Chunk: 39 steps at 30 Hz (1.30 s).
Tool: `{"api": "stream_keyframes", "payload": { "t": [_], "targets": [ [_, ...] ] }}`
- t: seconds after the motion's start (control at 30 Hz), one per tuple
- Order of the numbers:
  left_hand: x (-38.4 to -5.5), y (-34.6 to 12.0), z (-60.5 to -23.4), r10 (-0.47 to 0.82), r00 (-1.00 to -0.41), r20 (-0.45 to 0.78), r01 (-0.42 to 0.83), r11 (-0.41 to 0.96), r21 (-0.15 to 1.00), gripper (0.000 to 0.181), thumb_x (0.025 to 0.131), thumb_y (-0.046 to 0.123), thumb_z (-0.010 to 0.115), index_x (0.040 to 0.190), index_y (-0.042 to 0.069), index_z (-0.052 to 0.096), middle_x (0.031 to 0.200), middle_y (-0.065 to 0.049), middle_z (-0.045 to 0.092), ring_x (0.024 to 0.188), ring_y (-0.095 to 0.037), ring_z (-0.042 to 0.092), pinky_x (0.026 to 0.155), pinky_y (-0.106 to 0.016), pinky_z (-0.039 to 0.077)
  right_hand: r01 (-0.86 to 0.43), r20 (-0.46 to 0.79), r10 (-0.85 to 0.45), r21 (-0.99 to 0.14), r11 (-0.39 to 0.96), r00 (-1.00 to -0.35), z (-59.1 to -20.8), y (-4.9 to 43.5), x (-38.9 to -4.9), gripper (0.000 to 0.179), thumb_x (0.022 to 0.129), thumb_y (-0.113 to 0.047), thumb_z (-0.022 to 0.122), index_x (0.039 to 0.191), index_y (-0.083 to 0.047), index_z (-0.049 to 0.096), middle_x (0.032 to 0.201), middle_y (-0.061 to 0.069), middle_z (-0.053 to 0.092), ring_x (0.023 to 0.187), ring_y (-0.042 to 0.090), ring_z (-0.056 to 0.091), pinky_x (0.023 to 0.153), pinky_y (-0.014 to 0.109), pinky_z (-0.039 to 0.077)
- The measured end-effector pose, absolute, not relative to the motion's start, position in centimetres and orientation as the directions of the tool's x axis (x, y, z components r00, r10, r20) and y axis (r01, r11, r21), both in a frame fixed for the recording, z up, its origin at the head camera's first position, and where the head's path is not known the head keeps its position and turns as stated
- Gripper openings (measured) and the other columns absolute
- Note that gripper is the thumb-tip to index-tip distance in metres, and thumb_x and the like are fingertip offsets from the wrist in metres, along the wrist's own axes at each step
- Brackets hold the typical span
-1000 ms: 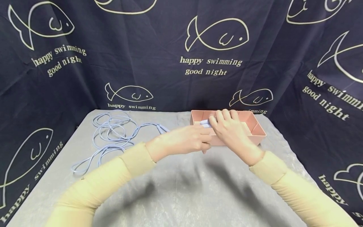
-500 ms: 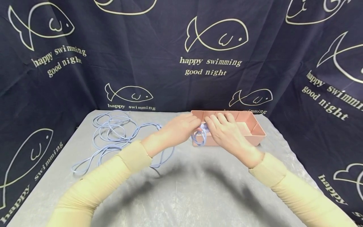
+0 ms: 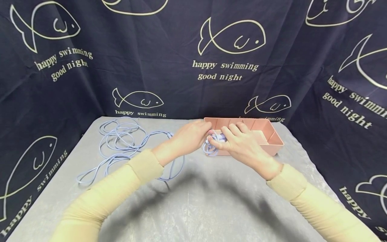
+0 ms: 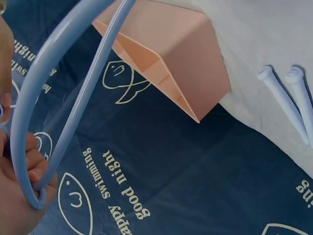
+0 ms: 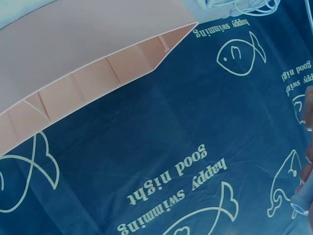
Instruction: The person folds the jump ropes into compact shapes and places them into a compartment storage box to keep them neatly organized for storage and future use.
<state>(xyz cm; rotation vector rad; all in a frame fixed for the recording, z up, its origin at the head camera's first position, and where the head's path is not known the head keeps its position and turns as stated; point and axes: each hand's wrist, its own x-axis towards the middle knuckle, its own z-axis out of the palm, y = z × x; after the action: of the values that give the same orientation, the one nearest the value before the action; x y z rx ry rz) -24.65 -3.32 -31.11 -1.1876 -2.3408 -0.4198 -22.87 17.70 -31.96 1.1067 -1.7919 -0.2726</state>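
Both hands hold a light blue jump rope (image 3: 210, 149) in front of the pink box, with part of it bundled in loops. My left hand (image 3: 191, 136) pinches the rope; in the left wrist view a thick loop of it passes through the curled fingers (image 4: 32, 169). My right hand (image 3: 243, 145) grips the pale handles, its thumb reaching toward the left fingertips. One handle end (image 5: 302, 201) shows at the right edge of the right wrist view. The left palm is hidden in the head view.
Behind the hands stands an open pink box (image 3: 273, 148) with a light bottom. At left on the grey tabletop (image 3: 187, 208) lies another blue jump rope (image 3: 121, 137) in loose coils, its two handles (image 4: 281, 95) side by side. A dark fish-print curtain (image 3: 178, 50) surrounds the table.
My left hand has moved up and left from below the right hand, and the rope loops show between the hands. The right thumb has come across toward the loops. The box stays put.
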Motion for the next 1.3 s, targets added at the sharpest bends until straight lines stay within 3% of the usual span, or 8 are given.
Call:
{"api": "stream_keyframes", "payload": {
  "t": [0.13,0.27,0.4,0.6,0.77,0.9,1.1,1.3],
  "targets": [
    [-24.7,-3.4,-30.8,0.653,-0.574,0.494,0.801,0.572,0.175,0.021,0.098,0.023,0.047,0.082,0.011,0.052,0.071,0.0,0.051,0.069,-0.017,0.05,0.065,-0.03,0.043,-0.585,0.619,-0.781,0.605,0.54,-0.082,-32.0,17.6,-22.8,0.041,0.089,0.002,0.043,0.117,-0.027,0.046,0.087,0.013,0.051,0.071,0.032,0.045,0.07,0.043,0.04],
    [-24.8,-3.8,-31.0,0.654,-0.604,0.455,0.791,0.561,0.244,0.02,0.099,0.024,0.045,0.086,0.011,0.051,0.071,0.0,0.048,0.068,-0.015,0.048,0.064,-0.03,0.043,-0.599,0.63,-0.771,0.582,0.55,-0.096,-31.7,17.8,-22.8,0.037,0.088,0.005,0.041,0.111,-0.023,0.05,0.086,0.015,0.049,0.073,0.034,0.045,0.074,0.046,0.041],
    [-24.7,-4.3,-31.7,0.64,-0.647,0.415,0.759,0.591,0.272,0.012,0.099,0.02,0.045,0.097,0.01,0.052,0.08,-0.001,0.055,0.074,-0.016,0.054,0.069,-0.032,0.047,-0.58,0.66,-0.739,0.553,0.598,-0.132,-31.2,18.0,-22.8,0.022,0.089,0.003,0.041,0.1,-0.013,0.051,0.081,0.015,0.046,0.072,0.034,0.045,0.074,0.047,0.039],
    [-24.4,-4.8,-33.2,0.599,-0.699,0.392,0.707,0.663,0.246,0.007,0.095,0.011,0.051,0.099,0.006,0.049,0.081,-0.005,0.057,0.071,-0.02,0.056,0.064,-0.034,0.048,-0.544,0.703,-0.683,0.501,0.673,-0.197,-30.5,18.3,-23.0,0.008,0.091,0.001,0.04,0.095,-0.002,0.046,0.077,0.013,0.044,0.067,0.032,0.04,0.071,0.044,0.034],
    [-23.9,-4.9,-34.4,0.553,-0.731,0.399,0.663,0.713,0.227,0.009,0.089,0.009,0.057,0.092,0.006,0.05,0.074,-0.003,0.056,0.067,-0.021,0.058,0.061,-0.037,0.049,-0.517,0.72,-0.651,0.473,0.713,-0.239,-30.3,18.4,-23.0,0.014,0.095,0.001,0.031,0.096,0.003,0.044,0.074,0.014,0.039,0.065,0.031,0.038,0.069,0.044,0.033],
    [-23.0,-4.7,-35.4,0.565,-0.736,0.372,0.644,0.754,0.13,0.009,0.087,0.01,0.058,0.085,0.009,0.05,0.071,-0.002,0.057,0.066,-0.021,0.06,0.057,-0.036,0.047,-0.489,0.753,-0.6,0.43,0.759,-0.27,-30.2,18.4,-23.2,0.018,0.097,-0.001,0.028,0.097,0.005,0.045,0.074,0.015,0.039,0.066,0.033,0.039,0.069,0.045,0.033],
    [-20.9,-4.2,-36.0,0.636,-0.697,0.332,0.647,0.757,-0.091,0.005,0.091,0.012,0.053,0.087,0.012,0.05,0.074,0.001,0.059,0.066,-0.017,0.058,0.055,-0.029,0.033,-0.385,0.776,-0.532,0.401,0.831,-0.34,-30.3,18.6,-23.6,0.022,0.098,-0.004,0.025,0.098,0.006,0.045,0.075,0.016,0.04,0.067,0.035,0.04,0.066,0.044,0.031],
    [-18.6,-3.7,-35.5,0.728,-0.525,0.441,0.654,0.677,-0.339,0.015,0.083,0.009,0.059,0.094,0.013,0.049,0.07,0.002,0.055,0.058,-0.016,0.058,0.054,-0.028,0.034,-0.302,0.773,-0.5,0.405,0.863,-0.39,-31.3,19.0,-24.2,0.025,0.098,-0.005,0.023,0.097,0.006,0.045,0.073,0.015,0.041,0.067,0.036,0.04,0.063,0.043,0.031]
  ]
}}
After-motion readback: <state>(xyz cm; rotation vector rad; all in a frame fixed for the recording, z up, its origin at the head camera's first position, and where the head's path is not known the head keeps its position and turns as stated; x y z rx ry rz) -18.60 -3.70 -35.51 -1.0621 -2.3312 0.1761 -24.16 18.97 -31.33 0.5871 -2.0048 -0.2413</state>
